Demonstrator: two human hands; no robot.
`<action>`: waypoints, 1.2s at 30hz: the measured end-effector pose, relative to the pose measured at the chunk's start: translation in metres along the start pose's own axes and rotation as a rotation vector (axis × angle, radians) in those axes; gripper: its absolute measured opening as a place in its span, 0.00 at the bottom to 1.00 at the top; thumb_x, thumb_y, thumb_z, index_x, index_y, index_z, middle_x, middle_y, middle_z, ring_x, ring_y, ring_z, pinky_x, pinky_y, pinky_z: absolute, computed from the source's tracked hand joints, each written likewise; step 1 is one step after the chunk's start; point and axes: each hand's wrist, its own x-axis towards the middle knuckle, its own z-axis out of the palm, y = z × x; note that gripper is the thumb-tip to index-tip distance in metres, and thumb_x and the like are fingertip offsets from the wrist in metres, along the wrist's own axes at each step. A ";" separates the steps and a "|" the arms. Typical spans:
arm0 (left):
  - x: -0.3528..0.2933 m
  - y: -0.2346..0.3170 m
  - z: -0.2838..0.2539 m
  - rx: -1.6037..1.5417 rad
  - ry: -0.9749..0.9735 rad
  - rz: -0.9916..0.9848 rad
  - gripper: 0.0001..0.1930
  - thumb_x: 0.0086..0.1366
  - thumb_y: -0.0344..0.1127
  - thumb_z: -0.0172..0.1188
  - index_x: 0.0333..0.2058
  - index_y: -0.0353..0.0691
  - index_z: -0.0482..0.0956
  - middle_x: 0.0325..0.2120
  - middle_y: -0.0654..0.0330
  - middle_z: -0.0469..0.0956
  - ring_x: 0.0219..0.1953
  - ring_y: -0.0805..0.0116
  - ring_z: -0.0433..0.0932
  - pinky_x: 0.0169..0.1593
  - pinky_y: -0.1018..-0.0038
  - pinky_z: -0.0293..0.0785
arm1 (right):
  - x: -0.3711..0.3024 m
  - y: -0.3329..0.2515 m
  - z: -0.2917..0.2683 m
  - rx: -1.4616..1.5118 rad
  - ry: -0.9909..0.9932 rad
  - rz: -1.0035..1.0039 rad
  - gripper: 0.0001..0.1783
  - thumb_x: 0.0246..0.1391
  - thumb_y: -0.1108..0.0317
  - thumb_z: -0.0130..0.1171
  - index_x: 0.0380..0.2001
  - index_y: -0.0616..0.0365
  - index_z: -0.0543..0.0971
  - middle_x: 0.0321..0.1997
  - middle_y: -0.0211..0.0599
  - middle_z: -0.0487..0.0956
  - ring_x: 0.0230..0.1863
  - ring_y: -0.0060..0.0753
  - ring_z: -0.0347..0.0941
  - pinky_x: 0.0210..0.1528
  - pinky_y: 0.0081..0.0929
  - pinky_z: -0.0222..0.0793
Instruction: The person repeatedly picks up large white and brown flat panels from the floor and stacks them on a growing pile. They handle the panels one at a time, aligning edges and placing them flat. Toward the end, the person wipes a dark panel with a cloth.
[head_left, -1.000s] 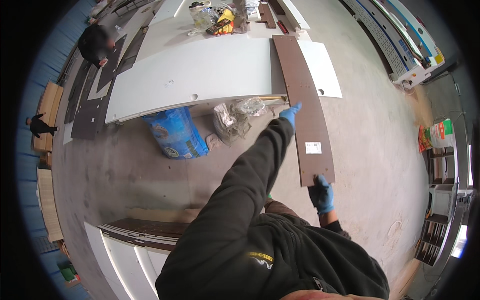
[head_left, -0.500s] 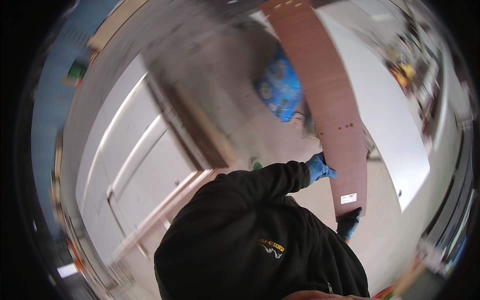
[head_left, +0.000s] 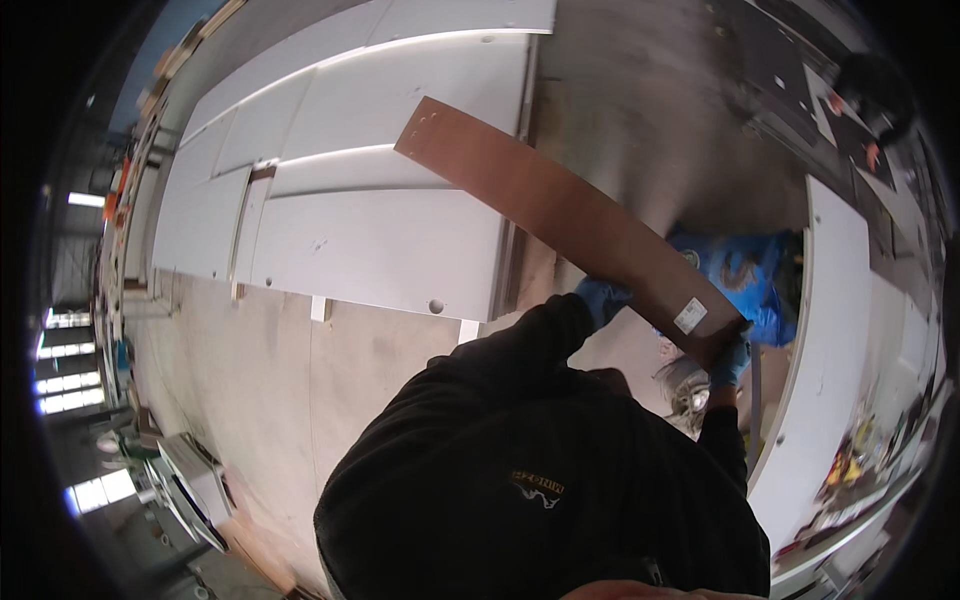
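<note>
A long brown board (head_left: 560, 220) with a small white label near its lower end is held in the air, slanting from upper left to lower right. My left hand (head_left: 600, 297), in a blue glove, grips the board's lower edge partway along. My right hand (head_left: 730, 360), also blue-gloved, grips the board's near end. My black sleeves and jacket fill the lower middle of the view. The board's far end hangs over a set of large white panels (head_left: 350, 230) lying flat on the floor.
A blue plastic bag (head_left: 750, 280) lies on the floor behind the board. A long white panel (head_left: 825, 350) runs along the right. Another person in dark clothes (head_left: 875, 95) is at the upper right. Metal equipment (head_left: 195, 485) stands at lower left.
I have turned, and the board has swung with me from the floor by the right-hand white panel to above the large white panels. Both hands have kept their grip.
</note>
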 end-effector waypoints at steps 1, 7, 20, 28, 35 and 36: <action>0.007 0.013 -0.009 -0.046 0.089 0.005 0.07 0.66 0.25 0.61 0.42 0.39 0.81 0.39 0.58 0.83 0.44 0.58 0.82 0.48 0.67 0.80 | 0.009 -0.003 0.023 0.044 -0.061 0.064 0.35 0.69 0.38 0.50 0.54 0.63 0.81 0.46 0.36 0.85 0.47 0.33 0.79 0.51 0.32 0.74; 0.056 0.098 -0.063 1.761 0.012 0.840 0.05 0.68 0.36 0.61 0.37 0.45 0.84 0.35 0.52 0.83 0.41 0.47 0.82 0.45 0.60 0.80 | 0.050 -0.052 0.170 0.175 -0.345 0.195 0.37 0.66 0.35 0.52 0.60 0.58 0.78 0.55 0.37 0.82 0.54 0.40 0.78 0.56 0.37 0.76; 0.115 0.169 -0.090 0.978 0.570 0.276 0.10 0.68 0.38 0.66 0.42 0.39 0.85 0.34 0.55 0.85 0.39 0.59 0.85 0.42 0.69 0.82 | 0.113 -0.083 0.350 0.024 -0.615 0.403 0.41 0.70 0.36 0.45 0.74 0.51 0.61 0.74 0.35 0.66 0.70 0.40 0.63 0.72 0.41 0.59; 0.052 0.225 -0.078 0.829 1.189 0.389 0.12 0.70 0.34 0.61 0.47 0.35 0.83 0.36 0.55 0.86 0.37 0.66 0.85 0.42 0.72 0.81 | 0.127 -0.046 0.399 -0.176 -0.538 0.444 0.42 0.64 0.31 0.51 0.70 0.49 0.68 0.68 0.34 0.72 0.65 0.42 0.69 0.66 0.40 0.68; -0.025 0.296 -0.150 1.698 1.690 0.225 0.44 0.65 0.56 0.59 0.71 0.37 0.55 0.73 0.42 0.53 0.75 0.43 0.49 0.75 0.49 0.44 | 0.054 -0.052 0.456 -0.215 -0.780 0.392 0.40 0.64 0.35 0.54 0.66 0.55 0.72 0.63 0.38 0.75 0.60 0.39 0.72 0.60 0.37 0.71; -0.026 0.300 -0.156 1.675 1.644 0.144 0.46 0.66 0.58 0.58 0.72 0.37 0.51 0.74 0.42 0.49 0.77 0.43 0.44 0.76 0.49 0.40 | 0.041 -0.055 0.466 -0.308 -0.800 0.327 0.39 0.64 0.36 0.55 0.64 0.57 0.72 0.62 0.39 0.76 0.59 0.38 0.73 0.59 0.36 0.72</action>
